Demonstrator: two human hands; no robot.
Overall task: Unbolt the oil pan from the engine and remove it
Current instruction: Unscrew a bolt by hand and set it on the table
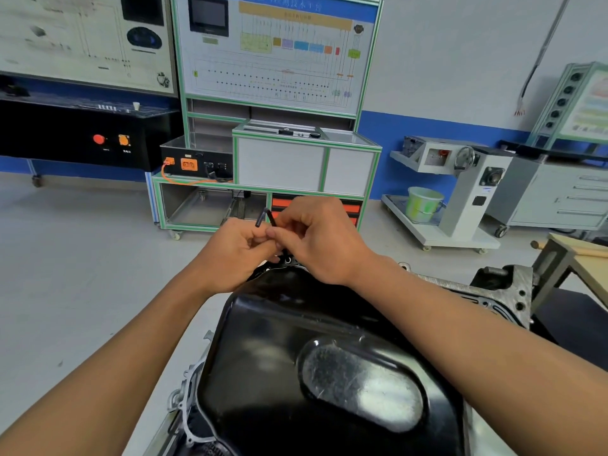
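The oil pan (pixel 279 340) below the fingers (pixel 289 223) is shiny black with a scratched grey oval patch, and the engine (pixel 513 291) under it is silver-grey. The bent key (pixel 268 217) at the fingers is black.

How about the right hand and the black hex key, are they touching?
Touching. The head view shows the right hand pinching the black hex key just below its bend, between thumb and fingers, with no gap visible.
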